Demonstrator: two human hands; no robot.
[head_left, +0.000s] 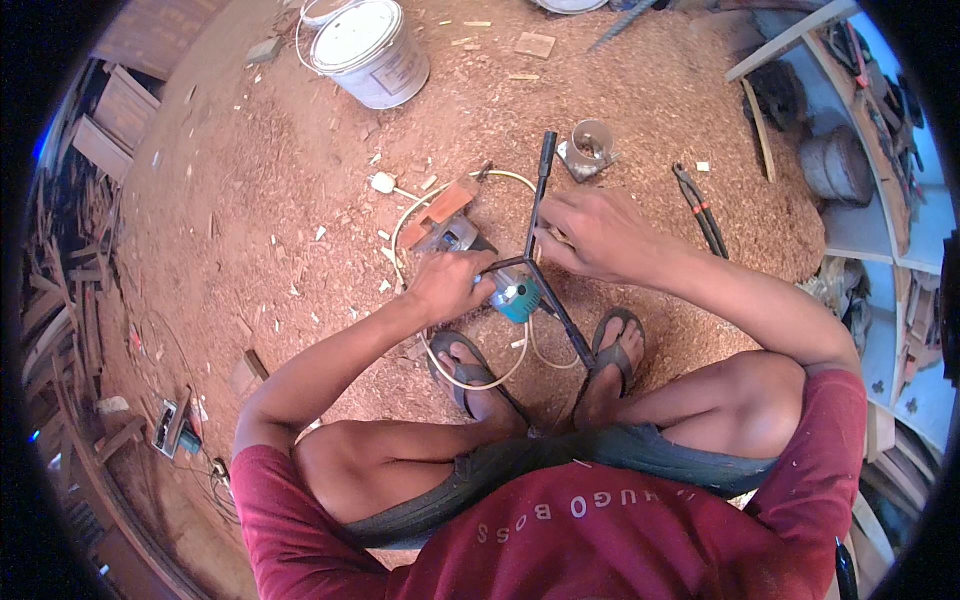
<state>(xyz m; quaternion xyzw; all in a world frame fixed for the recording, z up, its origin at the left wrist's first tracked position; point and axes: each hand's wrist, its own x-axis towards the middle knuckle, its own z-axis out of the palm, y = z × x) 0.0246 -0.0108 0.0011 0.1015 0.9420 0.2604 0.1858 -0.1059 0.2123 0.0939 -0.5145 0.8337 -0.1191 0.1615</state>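
Note:
A black three-armed socket wrench (545, 180) hangs above the ground between my hands. My left hand (447, 287) is closed around its left arm near the hub. Beside the wrench's upper arm, my right hand (597, 232) is curled with its fingertips pinched together; whatever they hold is too small to make out. Under the wrench, partly hidden by it and my left hand, lies a teal handheld power tool (517, 302) with a clear base. Its pale cord (524, 352) loops around it, and orange-red blocks (447, 203) lie at its upper end.
Wood shavings cover the ground. A clear cup (592, 140) with small bits stands ahead, and pincers (702, 210) lie to the right. Farther off stands a white bucket (372, 55). Shelves (860, 240) line the right, scrap wood (75, 290) the left. My sandalled feet are close below the tool.

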